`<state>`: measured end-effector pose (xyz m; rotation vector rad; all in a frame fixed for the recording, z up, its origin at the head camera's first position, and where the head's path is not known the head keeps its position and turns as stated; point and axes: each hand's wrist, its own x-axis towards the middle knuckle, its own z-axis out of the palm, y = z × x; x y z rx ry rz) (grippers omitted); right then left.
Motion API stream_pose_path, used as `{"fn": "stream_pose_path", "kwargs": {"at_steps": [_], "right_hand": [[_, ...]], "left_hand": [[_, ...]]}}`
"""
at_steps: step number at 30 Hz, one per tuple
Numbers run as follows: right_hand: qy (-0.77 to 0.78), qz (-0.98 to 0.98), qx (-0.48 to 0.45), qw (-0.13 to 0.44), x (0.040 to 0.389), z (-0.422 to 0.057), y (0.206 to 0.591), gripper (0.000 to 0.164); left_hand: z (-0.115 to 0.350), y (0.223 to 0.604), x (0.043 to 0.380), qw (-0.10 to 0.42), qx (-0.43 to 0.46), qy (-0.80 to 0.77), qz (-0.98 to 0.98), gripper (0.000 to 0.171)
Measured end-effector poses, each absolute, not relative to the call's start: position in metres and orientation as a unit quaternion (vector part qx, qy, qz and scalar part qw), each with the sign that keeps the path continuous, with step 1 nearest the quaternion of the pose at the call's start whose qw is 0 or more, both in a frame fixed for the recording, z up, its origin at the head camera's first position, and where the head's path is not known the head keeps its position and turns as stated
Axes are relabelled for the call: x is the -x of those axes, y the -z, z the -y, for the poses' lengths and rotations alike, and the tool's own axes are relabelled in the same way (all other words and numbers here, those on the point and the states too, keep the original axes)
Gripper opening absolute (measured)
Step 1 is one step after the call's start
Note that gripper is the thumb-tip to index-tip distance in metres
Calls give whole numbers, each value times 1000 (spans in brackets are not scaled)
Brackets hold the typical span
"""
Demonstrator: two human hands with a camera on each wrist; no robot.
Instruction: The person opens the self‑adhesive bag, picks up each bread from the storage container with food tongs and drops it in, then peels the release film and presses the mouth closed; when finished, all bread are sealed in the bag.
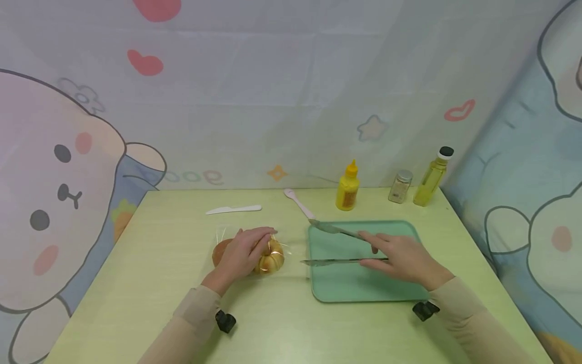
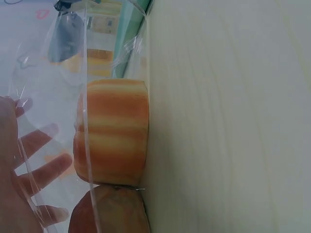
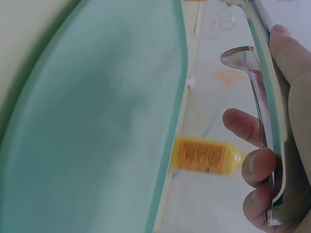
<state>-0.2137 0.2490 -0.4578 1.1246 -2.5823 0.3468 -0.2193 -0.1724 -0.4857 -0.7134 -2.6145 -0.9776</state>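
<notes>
My left hand (image 1: pixel 245 250) lies over two bread pieces inside clear plastic packaging (image 2: pixel 53 92), its fingers extended. A golden striped bread (image 1: pixel 273 262) shows right of that hand, and a browner bread (image 1: pixel 220 251) is partly hidden under it. In the left wrist view the fingers are spread against the clear plastic, beside the striped bread. My right hand (image 1: pixel 402 257) grips metal tongs (image 1: pixel 341 231), thumb on one arm and fingers round the other. The tong arms stand apart above the green tray (image 1: pixel 364 290), tips pointing left, with nothing between them.
Behind the breads lie a white plastic knife (image 1: pixel 234 209) and a pale pink spoon (image 1: pixel 300 205). A yellow squeeze bottle (image 1: pixel 347 189), a small spice jar (image 1: pixel 400 187) and an oil bottle (image 1: pixel 431 181) stand along the back, near the printed cloth backdrop.
</notes>
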Motion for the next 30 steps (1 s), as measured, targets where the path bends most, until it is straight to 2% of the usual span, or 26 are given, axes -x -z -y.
{"fn": "stream_pose_path", "kwargs": {"at_steps": [13,19,25,30], "right_hand": [[-193,942,-259,92,182,-303,462,65],[-223,947,-210,101,168,-326,466,68],[-216,958,-154,112,162,-347,473,61],[-227,965,-103,88,161,-365,483,63]], "left_hand": [[173,487,217,109,243,337,903,29],[173,486,216,105,242,343,902,29],[174,485,215,105,235,336,906,30],[175,482,216,102,236,330,908,30]]}}
